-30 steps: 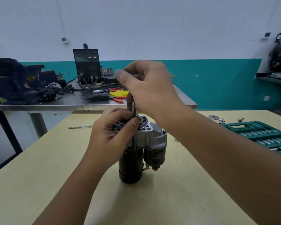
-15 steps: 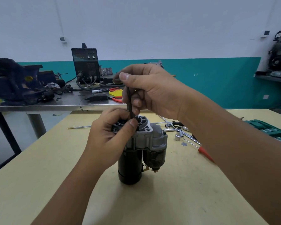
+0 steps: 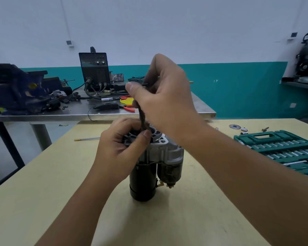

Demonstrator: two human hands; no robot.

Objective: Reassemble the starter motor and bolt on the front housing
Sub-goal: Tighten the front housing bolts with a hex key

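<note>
step: bolt into housing [image 3: 158,139] | left hand [image 3: 121,150] grip clamps housing | right hand [image 3: 160,96] grip pinches key [image 3: 142,118] | keep key plumb below grip, steady motor [image 3: 149,174]

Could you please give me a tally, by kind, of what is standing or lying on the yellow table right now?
Starter motor, upright, left hand gripping its front housing: 1
Green socket set case, open: 1
Thin rod with a brass tip: 1
Flat round disc: 1
Loose sockets: 2 visible
Total: 6
</note>
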